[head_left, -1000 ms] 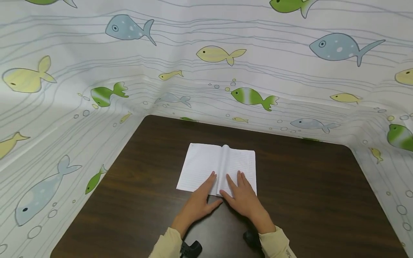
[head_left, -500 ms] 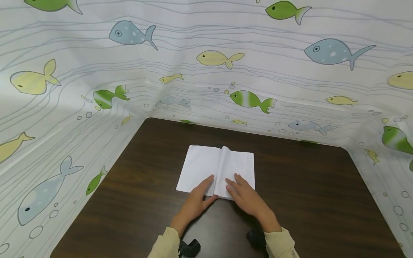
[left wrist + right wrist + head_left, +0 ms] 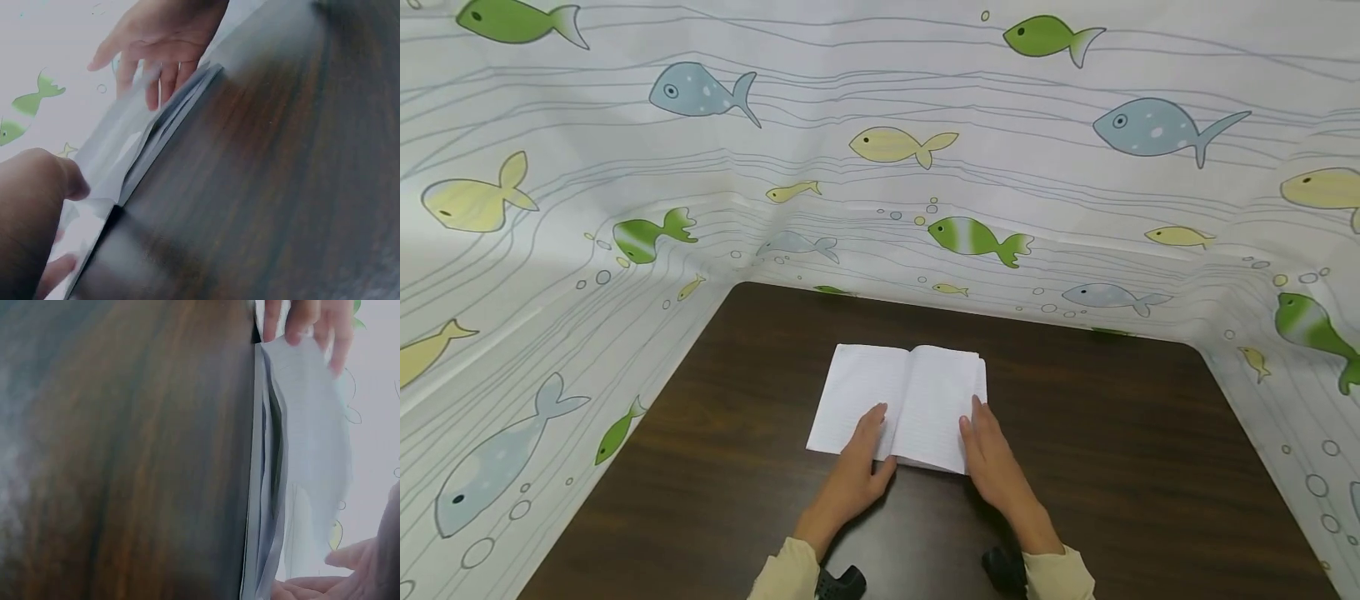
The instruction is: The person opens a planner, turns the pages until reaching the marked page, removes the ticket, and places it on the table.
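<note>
The left hand (image 3: 850, 475) rests on the near part of the left page (image 3: 861, 392), its fingers nearly straight and its thumb held apart from them, the thumb tip at the near edge beside the gutter. The right hand (image 3: 996, 462) touches the near right edge of the right page (image 3: 936, 408), fingers extended; whether they pinch any paper, I cannot tell. Both pages belong to an open lined notebook (image 3: 906, 383), which lies between and beyond the hands around the middle of the surface (image 3: 1097, 450). At its near edge, the wrist views show the right-hand leaves bowed upward, with narrow gaps between them. Behind each hand is a cream sleeve (image 3: 1060, 575), and a black device (image 3: 842, 583) sits at each wrist. The surface is dark brown with a wood grain and rounded far corners. Beyond it, along the far, left and right sides, rises a white sheet (image 3: 1037, 108) printed with wavy lines, bubbles and green, blue and yellow fish.
</note>
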Demonstrator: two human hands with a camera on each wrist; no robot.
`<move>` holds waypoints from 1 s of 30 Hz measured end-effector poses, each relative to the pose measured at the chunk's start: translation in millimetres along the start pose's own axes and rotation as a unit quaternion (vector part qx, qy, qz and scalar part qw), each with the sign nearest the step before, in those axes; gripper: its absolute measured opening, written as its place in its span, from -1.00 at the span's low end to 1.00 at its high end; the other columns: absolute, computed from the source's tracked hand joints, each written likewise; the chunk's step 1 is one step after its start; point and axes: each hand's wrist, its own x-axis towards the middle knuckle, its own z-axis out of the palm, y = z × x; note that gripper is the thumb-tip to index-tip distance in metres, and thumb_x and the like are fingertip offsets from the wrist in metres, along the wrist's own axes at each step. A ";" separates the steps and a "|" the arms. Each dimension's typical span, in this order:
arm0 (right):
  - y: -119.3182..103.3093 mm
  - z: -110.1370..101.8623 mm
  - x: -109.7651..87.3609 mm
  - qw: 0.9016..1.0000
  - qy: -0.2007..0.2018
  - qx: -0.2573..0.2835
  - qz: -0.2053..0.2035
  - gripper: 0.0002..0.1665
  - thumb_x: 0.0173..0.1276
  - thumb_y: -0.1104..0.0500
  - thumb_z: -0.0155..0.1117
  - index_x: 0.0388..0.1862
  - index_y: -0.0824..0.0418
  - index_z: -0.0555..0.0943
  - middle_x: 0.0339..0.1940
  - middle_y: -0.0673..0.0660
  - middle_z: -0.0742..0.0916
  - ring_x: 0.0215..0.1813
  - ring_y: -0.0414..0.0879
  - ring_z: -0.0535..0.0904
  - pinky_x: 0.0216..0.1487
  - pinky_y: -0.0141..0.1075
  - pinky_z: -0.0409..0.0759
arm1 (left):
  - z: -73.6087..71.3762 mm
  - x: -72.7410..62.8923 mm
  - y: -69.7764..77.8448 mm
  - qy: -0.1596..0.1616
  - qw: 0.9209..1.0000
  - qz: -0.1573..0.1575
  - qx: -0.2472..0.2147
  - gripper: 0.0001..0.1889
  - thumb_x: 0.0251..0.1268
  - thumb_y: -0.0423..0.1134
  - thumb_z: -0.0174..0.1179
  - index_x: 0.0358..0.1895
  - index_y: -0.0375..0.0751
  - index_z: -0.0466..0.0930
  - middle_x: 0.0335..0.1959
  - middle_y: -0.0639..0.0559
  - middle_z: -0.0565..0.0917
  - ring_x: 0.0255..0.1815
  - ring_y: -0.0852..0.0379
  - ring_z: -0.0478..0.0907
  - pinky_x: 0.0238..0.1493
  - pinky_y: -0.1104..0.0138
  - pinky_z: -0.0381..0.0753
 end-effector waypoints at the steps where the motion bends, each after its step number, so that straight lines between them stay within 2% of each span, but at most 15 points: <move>1: 0.2 0.1 0.1 1.000 0.005 0.004 0.003 -0.17 0.74 -0.17 -0.30 0.69 0.38 -0.02 0.68 0.41 0.12 0.67 0.34 -0.02 0.60 0.27 -0.03 | -0.1 0.6 -0.6 0.015 1.000 0.005 0.002 -0.17 0.26 -0.42 0.33 0.57 -0.43 0.14 0.51 -0.34 0.34 0.52 -0.15 0.35 0.40 -0.04 0.45; 3: -0.2 -0.2 1.0 1.000 0.010 0.010 0.005 -0.16 0.75 -0.15 -0.31 0.69 0.40 -0.07 0.68 0.41 0.11 0.67 0.34 0.00 0.60 0.26 -0.03 | 0.2 1.7 -1.3 0.053 0.998 0.013 0.012 -0.10 0.17 -0.43 0.35 0.58 -0.45 0.10 0.55 -0.36 0.27 0.55 -0.18 0.29 0.43 -0.03 0.40; 5: -1.0 -0.6 2.2 1.000 0.014 0.014 0.009 -0.16 0.75 -0.15 -0.31 0.68 0.42 -0.09 0.68 0.41 0.10 0.67 0.34 0.00 0.61 0.24 -0.03 | 0.9 3.1 -1.8 0.098 0.995 0.017 0.015 -0.06 0.10 -0.43 0.34 0.59 -0.46 0.08 0.57 -0.37 0.22 0.56 -0.23 0.25 0.51 0.11 0.32; 7: -1.7 -0.6 2.9 1.000 0.011 0.014 0.016 -0.13 0.74 -0.16 -0.28 0.68 0.44 -0.10 0.68 0.42 0.09 0.67 0.34 -0.01 0.61 0.24 -0.04 | 1.2 5.0 -2.1 0.145 0.989 0.019 0.023 -0.05 0.08 -0.41 0.34 0.58 -0.48 0.08 0.59 -0.37 0.19 0.56 -0.28 0.24 0.57 0.23 0.19; 9: -2.0 0.1 3.6 1.000 0.004 0.007 0.020 -0.11 0.73 -0.16 -0.22 0.67 0.46 -0.09 0.68 0.44 0.09 0.67 0.35 -0.02 0.61 0.24 -0.04 | 0.9 6.6 -2.3 0.199 0.979 0.016 0.040 -0.04 0.07 -0.41 0.34 0.59 -0.48 0.07 0.59 -0.37 0.17 0.54 -0.33 0.23 0.60 0.29 0.05; 10: -1.7 1.0 3.9 1.000 0.000 0.001 0.021 -0.11 0.73 -0.16 -0.19 0.67 0.46 -0.08 0.67 0.44 0.10 0.67 0.35 -0.03 0.61 0.24 -0.04 | 0.4 7.5 -2.7 0.226 0.972 0.012 0.055 -0.03 0.06 -0.42 0.36 0.59 -0.49 0.07 0.59 -0.40 0.16 0.54 -0.36 0.22 0.61 0.26 0.00; 12: -1.5 2.7 4.0 1.000 -0.005 -0.012 0.017 -0.10 0.72 -0.13 -0.13 0.66 0.49 -0.06 0.66 0.47 0.11 0.67 0.35 -0.03 0.61 0.24 -0.02 | -1.5 8.3 -3.4 0.273 0.958 -0.007 0.093 0.02 0.01 -0.47 0.43 0.58 -0.50 0.06 0.59 -0.44 0.12 0.54 -0.40 0.18 0.62 0.06 -0.01; 14: -1.2 4.1 4.1 1.000 -0.007 -0.026 0.010 -0.11 0.71 -0.10 -0.08 0.64 0.51 -0.04 0.65 0.48 0.12 0.67 0.36 -0.03 0.60 0.25 0.01 | -4.0 8.5 -4.5 0.293 0.946 -0.034 0.131 0.08 -0.09 -0.52 0.51 0.58 -0.47 0.10 0.60 -0.45 0.09 0.56 -0.43 0.12 0.59 -0.12 -0.03; 16: -1.0 5.3 3.6 0.999 -0.002 -0.035 0.001 -0.11 0.69 -0.08 -0.03 0.63 0.54 0.00 0.64 0.51 0.14 0.66 0.38 -0.01 0.58 0.27 0.04 | -5.8 8.0 -5.7 0.281 0.944 -0.048 0.163 0.06 -0.19 -0.55 0.58 0.53 -0.43 0.23 0.60 -0.45 0.09 0.58 -0.44 0.09 0.56 -0.25 -0.03; 18: -1.4 5.6 2.9 0.999 -0.002 -0.041 -0.002 -0.12 0.67 -0.05 0.03 0.62 0.55 0.03 0.63 0.53 0.15 0.65 0.39 0.00 0.57 0.28 0.07 | -5.5 7.6 -7.0 0.249 0.950 -0.047 0.181 -0.06 -0.16 -0.54 0.58 0.45 -0.39 0.38 0.59 -0.42 0.18 0.58 -0.40 0.13 0.55 -0.27 0.02; 22: -1.0 5.4 1.0 0.998 -0.007 -0.057 -0.004 -0.12 0.61 0.01 0.13 0.60 0.56 0.09 0.61 0.56 0.16 0.64 0.41 0.04 0.54 0.29 0.14 | -1.2 6.5 -6.6 0.167 0.973 -0.012 0.161 -0.40 0.16 -0.41 0.45 0.32 -0.37 0.55 0.50 -0.31 0.41 0.55 -0.25 0.30 0.52 -0.18 0.21; 24: -0.4 5.6 -0.1 0.998 -0.009 -0.066 -0.007 -0.14 0.59 0.04 0.16 0.58 0.57 0.12 0.60 0.58 0.15 0.63 0.41 0.06 0.53 0.29 0.18 | 1.0 5.9 -5.1 0.123 0.983 0.004 0.133 -0.47 0.31 -0.32 0.36 0.34 -0.35 0.55 0.48 -0.25 0.45 0.54 -0.17 0.33 0.52 -0.10 0.26; 26: 0.2 6.0 -0.7 0.997 -0.006 -0.073 -0.014 -0.16 0.58 0.06 0.18 0.56 0.59 0.16 0.59 0.60 0.16 0.62 0.43 0.09 0.51 0.28 0.21 | 2.7 5.0 -3.2 0.068 0.991 0.008 0.116 -0.47 0.43 -0.22 0.29 0.40 -0.29 0.52 0.51 -0.19 0.43 0.57 -0.09 0.30 0.55 -0.03 0.24; 28: 0.6 6.6 -0.8 0.997 -0.003 -0.079 -0.019 -0.17 0.57 0.08 0.20 0.54 0.60 0.19 0.58 0.62 0.18 0.60 0.44 0.11 0.50 0.29 0.24 | 3.8 3.8 -1.9 0.013 0.993 0.005 0.115 -0.46 0.50 -0.11 0.24 0.45 -0.21 0.50 0.55 -0.14 0.38 0.60 -0.05 0.25 0.57 0.00 0.20; 30: 0.4 7.1 -0.8 0.997 -0.002 -0.080 -0.017 -0.18 0.56 0.09 0.21 0.53 0.60 0.20 0.57 0.63 0.18 0.59 0.46 0.13 0.49 0.29 0.25 | 4.5 1.9 -0.8 -0.034 0.991 -0.003 0.129 -0.46 0.55 -0.03 0.18 0.48 -0.14 0.48 0.57 -0.09 0.35 0.61 -0.01 0.22 0.59 0.01 0.17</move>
